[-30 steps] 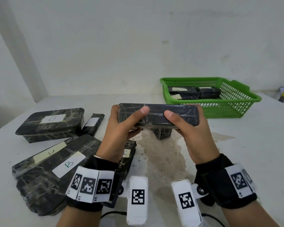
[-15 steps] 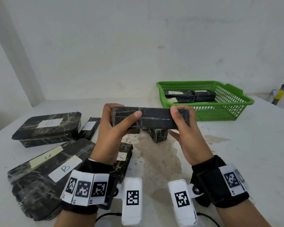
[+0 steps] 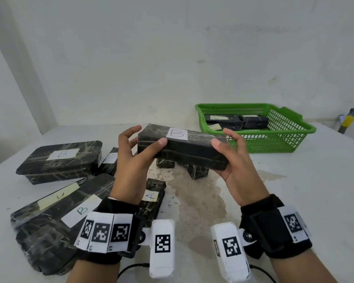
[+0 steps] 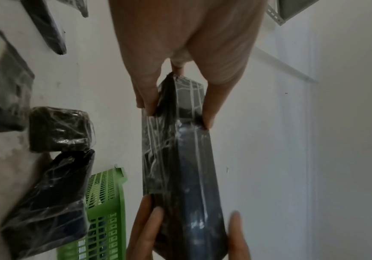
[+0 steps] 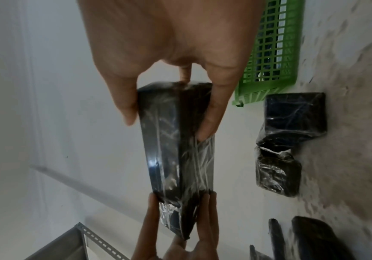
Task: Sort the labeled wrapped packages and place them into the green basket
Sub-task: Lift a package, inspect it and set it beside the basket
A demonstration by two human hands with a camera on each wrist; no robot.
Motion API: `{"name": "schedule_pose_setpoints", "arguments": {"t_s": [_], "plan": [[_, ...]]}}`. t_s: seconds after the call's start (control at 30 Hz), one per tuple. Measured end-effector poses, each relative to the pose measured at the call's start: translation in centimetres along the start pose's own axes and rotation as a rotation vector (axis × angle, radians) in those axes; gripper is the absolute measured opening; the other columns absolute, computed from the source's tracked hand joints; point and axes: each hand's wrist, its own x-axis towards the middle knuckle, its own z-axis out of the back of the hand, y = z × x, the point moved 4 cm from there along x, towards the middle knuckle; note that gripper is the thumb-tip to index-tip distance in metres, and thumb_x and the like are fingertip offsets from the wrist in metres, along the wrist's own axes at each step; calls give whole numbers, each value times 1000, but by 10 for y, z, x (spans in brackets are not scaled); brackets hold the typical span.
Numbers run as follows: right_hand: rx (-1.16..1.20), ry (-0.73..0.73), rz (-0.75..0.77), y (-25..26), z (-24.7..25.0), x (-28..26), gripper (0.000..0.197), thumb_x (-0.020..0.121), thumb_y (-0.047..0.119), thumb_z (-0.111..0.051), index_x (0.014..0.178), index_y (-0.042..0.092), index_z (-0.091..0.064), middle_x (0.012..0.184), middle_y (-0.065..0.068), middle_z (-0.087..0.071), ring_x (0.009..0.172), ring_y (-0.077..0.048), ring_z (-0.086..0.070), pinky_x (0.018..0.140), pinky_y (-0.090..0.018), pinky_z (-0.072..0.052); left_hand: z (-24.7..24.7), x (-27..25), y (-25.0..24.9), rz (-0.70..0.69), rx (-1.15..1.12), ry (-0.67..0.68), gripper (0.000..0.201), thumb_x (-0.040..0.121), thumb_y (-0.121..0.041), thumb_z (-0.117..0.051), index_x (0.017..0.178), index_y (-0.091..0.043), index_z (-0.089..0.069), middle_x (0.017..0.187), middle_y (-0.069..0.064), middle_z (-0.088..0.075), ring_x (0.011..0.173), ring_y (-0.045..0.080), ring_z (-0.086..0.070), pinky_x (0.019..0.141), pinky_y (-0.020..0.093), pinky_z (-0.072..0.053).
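Head view shows both hands holding one long black wrapped package [image 3: 182, 152] up in the air, above the white table [image 3: 294, 190]. A white label with a "B" [image 3: 177, 134] sits on its top face. The left hand [image 3: 131, 160] pinches the left end — thumb on the near side, fingers curled round the back. The right hand [image 3: 231, 160] pinches the right end the same way. Both wrist views show this too: thumb on one side, fingers on the other, squeezing the shiny wrap.

The green basket [image 3: 290, 139] sits past the right hand, near the wall, not touching the package. A few dark labeled packages [image 3: 225, 121] lie inside it already.

More packages wait on the table: a big flat one marked "B" [image 3: 59, 160] at the left, a long one marked "B" [image 3: 55, 217] close by, a small one marked "A" [image 3: 151, 199], and two small blocks [image 3: 196, 170] right under the held package.

What could go wrong? The wrap looks slick, so the package might slip if one hand lets go too soon. It could then fall on the small blocks below. It is also long — a tilted end may catch on the basket rim on the way in. I think a level carry is safest.
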Motion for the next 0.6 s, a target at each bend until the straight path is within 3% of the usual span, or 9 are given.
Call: {"name": "schedule_pose_setpoints", "arguments": {"t_s": [0.1,0.17,0.23,0.3,0.37,0.43,0.53,0.6], "plan": [[0,53,-28,-1,-3,-1,88,60,59,-82,130,16,-49,110,-6,-66,94,-18,-71,70,-33,-59,0,0,0,3,-77,-57,74,75,-20,-81,137,-4,-44,134,26,-54,101,17,-68,98,33,-53],[31,88,-47,0,-6,-2,92,65,66,-74,133,10,-48,103,-1,-69,91,-21,-70,63,-32,-59,1,1,-1,27,-133,-93,67,83,-20,-73,139,2,-41,125,21,-61,101,18,-67,98,34,-53],[82,145,-58,0,-7,-2,67,83,50,-59,135,10,-46,108,-5,-65,87,-24,-69,59,-30,-59,2,2,0,55,-159,-104,64,85,-22,-67,139,4,-42,110,9,-66,95,15,-69,94,32,-56],[145,197,-67,2,-9,-4,50,85,36,-62,128,15,-48,111,-10,-65,85,-28,-71,56,-27,-59,2,3,3,99,-168,-94,64,85,-26,-65,137,6,-45,110,9,-64,89,11,-70,89,30,-58],[245,273,-85,3,-11,-5,53,77,34,-79,120,18,-50,119,-19,-63,85,-36,-73,54,-26,-60,1,4,8,160,-162,-78,54,93,-26,-59,132,10,-50,115,14,-60,95,13,-69,87,32,-59],[336,354,-108,4,-14,-7,60,71,33,-85,119,20,-51,125,-24,-59,88,-40,-72,53,-26,-60,0,4,14,220,-140,-39,44,97,-27,-55,123,9,-58,112,14,-63,107,20,-67,87,34,-59],[369,430,-113,6,-18,-10,63,72,33,-84,126,24,-53,126,-22,-62,88,-40,-72,53,-28,-60,-4,3,16,258,-110,38,33,100,-27,-50,106,1,-67,105,12,-67,93,17,-72,80,32,-61],[342,439,-92,6,-20,-11,62,72,35,-84,127,24,-57,124,-21,-64,88,-39,-72,56,-29,-61,-5,2,17,268,-81,50,34,101,-26,-48,114,1,-64,111,16,-67,86,20,-74,78,33,-61]]}}
